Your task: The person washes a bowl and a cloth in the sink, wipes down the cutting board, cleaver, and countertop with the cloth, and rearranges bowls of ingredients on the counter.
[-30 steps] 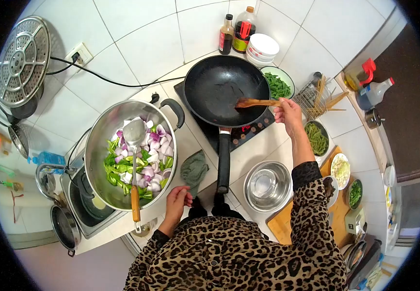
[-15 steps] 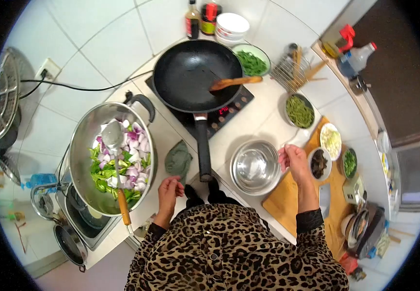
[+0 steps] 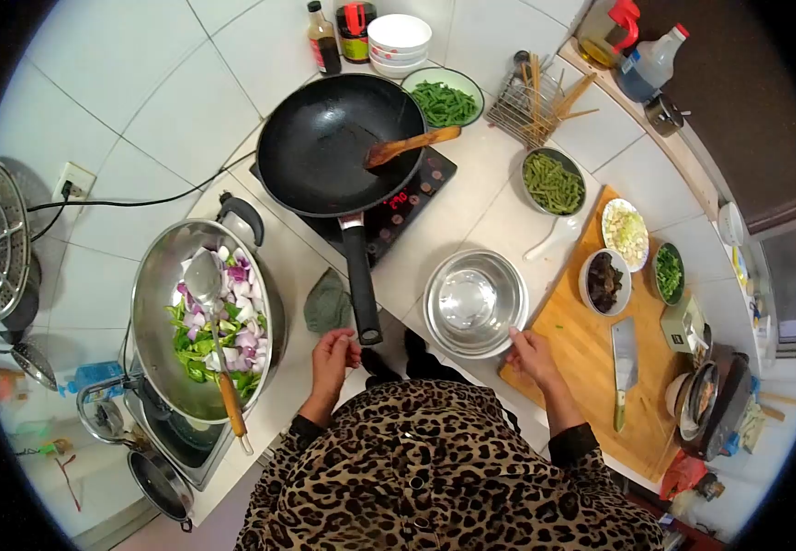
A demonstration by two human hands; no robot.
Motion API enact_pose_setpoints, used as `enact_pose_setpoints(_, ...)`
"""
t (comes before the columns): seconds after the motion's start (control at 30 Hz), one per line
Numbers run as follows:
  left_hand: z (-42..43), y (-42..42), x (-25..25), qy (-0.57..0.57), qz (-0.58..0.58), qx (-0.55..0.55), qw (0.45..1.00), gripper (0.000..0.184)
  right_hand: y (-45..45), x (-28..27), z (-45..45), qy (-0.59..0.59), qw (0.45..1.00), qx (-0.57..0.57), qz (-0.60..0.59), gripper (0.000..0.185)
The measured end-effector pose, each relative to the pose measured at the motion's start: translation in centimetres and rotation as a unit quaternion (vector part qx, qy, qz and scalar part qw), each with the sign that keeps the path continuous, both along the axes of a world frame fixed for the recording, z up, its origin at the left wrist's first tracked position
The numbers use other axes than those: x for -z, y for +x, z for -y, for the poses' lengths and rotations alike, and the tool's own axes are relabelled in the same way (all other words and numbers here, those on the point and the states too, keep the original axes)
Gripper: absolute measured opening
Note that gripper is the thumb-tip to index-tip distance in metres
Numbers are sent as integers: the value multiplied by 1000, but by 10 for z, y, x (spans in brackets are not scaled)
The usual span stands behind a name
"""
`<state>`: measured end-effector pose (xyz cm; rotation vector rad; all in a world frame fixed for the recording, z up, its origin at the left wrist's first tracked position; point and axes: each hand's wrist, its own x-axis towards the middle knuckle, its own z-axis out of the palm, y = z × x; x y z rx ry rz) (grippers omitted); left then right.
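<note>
My right hand [image 3: 534, 356] has its thumb and fingertips at the lower right rim of a stainless steel bowl [image 3: 450, 338], which sits inside or on another bowl. The bowl looks shiny, and I cannot tell whether it holds clear liquid. My left hand [image 3: 332, 365] hangs with loosely curled fingers, nothing visible in it, just beside the handle end of a black wok [image 3: 324, 138]. That wok stands on an induction cooker [image 3: 434, 179] with lit red digits, a wooden spatula [image 3: 416, 145] resting in it. A dark green cloth [image 3: 328, 303] lies left of the handle.
At left, a large steel pan [image 3: 154, 367] holds chopped onion, green peppers and a ladle [image 3: 231, 404]. On the right, a cutting board [image 3: 581, 363] carries a cleaver [image 3: 625, 354] and a bowl of dark pieces [image 3: 604, 283]. Cut green beans fill another bowl [image 3: 553, 181].
My right hand has come down and left to the bowl's rim. My left hand has shifted slightly right, nearer the wok handle. The whole view has shifted a little.
</note>
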<state>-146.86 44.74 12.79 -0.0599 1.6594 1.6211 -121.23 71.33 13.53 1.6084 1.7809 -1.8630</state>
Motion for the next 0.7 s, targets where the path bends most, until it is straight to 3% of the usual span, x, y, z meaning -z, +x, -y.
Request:
enact_pose_setpoints(0.1,1,1,-3,-4,-2,23,1000,23,-16,1,-2,38,999,24,1,41)
enact_pose_setpoints(0.27,2,6,2,-8,-18,22,1000,26,-24,11,-6,-22,996,75,-30,27)
enact_pose_setpoints(0.63,-12,15,15,-26,-18,-33,999,22,-15,33,-36,5,991,84,-105,19)
enact_pose_setpoints(0.7,-20,13,7,-8,-26,1,1000,19,-13,34,-41,13,993,72,-96,18)
